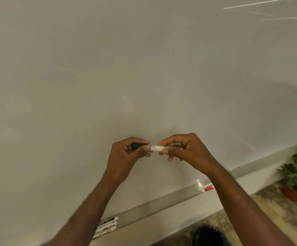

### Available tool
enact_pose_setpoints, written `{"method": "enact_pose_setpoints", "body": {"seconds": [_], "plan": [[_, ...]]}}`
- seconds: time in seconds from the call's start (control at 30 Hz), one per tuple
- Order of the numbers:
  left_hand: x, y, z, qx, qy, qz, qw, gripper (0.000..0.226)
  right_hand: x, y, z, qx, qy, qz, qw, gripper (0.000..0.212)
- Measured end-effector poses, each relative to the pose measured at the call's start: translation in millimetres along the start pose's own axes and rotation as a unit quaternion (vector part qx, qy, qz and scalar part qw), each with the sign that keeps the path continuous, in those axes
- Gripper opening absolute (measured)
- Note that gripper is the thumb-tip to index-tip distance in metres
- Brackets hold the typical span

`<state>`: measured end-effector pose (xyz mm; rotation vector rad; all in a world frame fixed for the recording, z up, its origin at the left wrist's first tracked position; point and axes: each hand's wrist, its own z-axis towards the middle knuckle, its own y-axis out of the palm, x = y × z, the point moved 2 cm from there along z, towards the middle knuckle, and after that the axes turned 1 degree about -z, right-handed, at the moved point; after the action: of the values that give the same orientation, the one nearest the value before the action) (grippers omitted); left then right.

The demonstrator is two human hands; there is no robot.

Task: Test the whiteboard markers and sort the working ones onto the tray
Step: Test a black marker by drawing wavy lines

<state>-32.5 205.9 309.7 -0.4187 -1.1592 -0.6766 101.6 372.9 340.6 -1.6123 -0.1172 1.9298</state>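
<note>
Smooth board, plastic marker, brushed metal ledge

The large white whiteboard (126,68) looks smooth and faintly glossy, with thin light streaks at its upper right. The white marker barrel (156,148) and its black cap (138,146) read as smooth plastic, the cap matt. The long grey tray ledge (162,201) under the board looks like dull metal. The round reddish-brown plant pot (292,194) appears matt, like terracotta, and the mottled beige floor (268,219) looks speckled like stone.
</note>
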Motion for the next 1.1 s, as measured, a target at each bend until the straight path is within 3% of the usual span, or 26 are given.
{"method": "enact_pose_setpoints", "body": {"seconds": [0.3,0.43,0.57,0.7,0.83,1.1], "plan": [[-67.4,79.4,15.4,-0.097,-0.084,0.019,0.992,0.022,74.3,-55.4,-30.1,-0.009,0.065,-0.161,0.985,0.019],[-97.4,117.8,20.4,-0.164,-0.091,0.060,0.980,0.018,116.6,-84.0,-48.8,-0.001,0.108,-0.215,0.971,0.021],[-140.1,160.8,19.2,-0.210,-0.053,0.142,0.966,0.021,166.9,-106.5,-75.0,-0.043,0.160,-0.294,0.941,0.024],[-190.4,205.0,11.3,-0.267,-0.060,0.239,0.931,0.034,220.2,-120.8,-106.2,-0.085,0.204,-0.352,0.910,0.025],[-238.4,259.7,2.9,-0.353,-0.053,0.331,0.873,0.026,281.2,-132.1,-143.7,-0.091,0.265,-0.342,0.897,0.025],[-307.4,354.3,-14.0,-0.442,-0.035,0.373,0.815,0.039,379.4,-162.9,-211.6,-0.048,0.340,-0.297,0.891,0.028]]}}
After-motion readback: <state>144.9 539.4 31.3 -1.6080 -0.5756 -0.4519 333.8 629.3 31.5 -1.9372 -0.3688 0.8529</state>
